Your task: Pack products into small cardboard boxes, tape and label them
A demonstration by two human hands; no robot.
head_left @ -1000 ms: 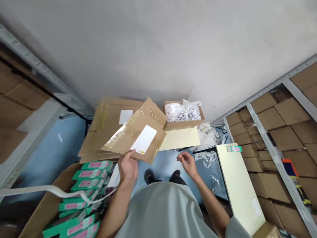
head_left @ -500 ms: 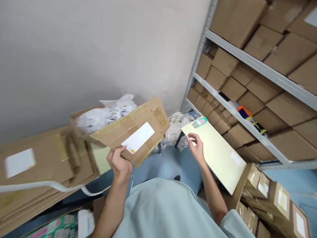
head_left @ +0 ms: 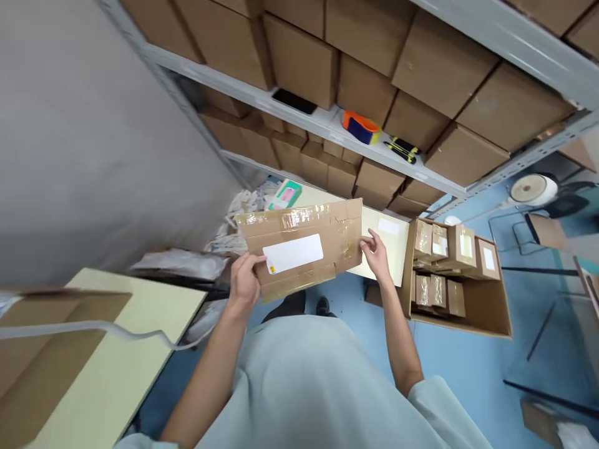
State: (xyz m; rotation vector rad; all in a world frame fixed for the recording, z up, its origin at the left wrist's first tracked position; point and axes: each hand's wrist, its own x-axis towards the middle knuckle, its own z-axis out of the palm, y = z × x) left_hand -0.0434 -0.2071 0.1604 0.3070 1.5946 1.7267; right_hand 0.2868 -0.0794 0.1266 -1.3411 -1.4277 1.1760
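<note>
A flattened cardboard box [head_left: 341, 240] with strips of clear tape and a white label [head_left: 299, 252] is held up in front of my body. My left hand [head_left: 246, 277] grips its left end, thumb on the front beside the label's orange mark. At the opposite end, my right hand [head_left: 375, 254] is beside the edge, fingers curved and apart, thumb tip at the cardboard. Whether the thumb presses on it is hard to tell. Behind the cardboard lies a pale tabletop [head_left: 388, 246] carrying a green and pink packet [head_left: 286, 194].
Metal shelving [head_left: 262, 96] full of cardboard boxes runs across the back, holding an orange and purple tape dispenser [head_left: 361, 128] and yellow-black cutters [head_left: 401, 149]. An open carton [head_left: 486, 305] of small boxes stands right. Another pale table [head_left: 116, 324] and a white cable [head_left: 98, 325] are left.
My view has turned right, towards the shelving. The flattened box has come away from the left table to in front of me, and my right hand is now at its right edge.
</note>
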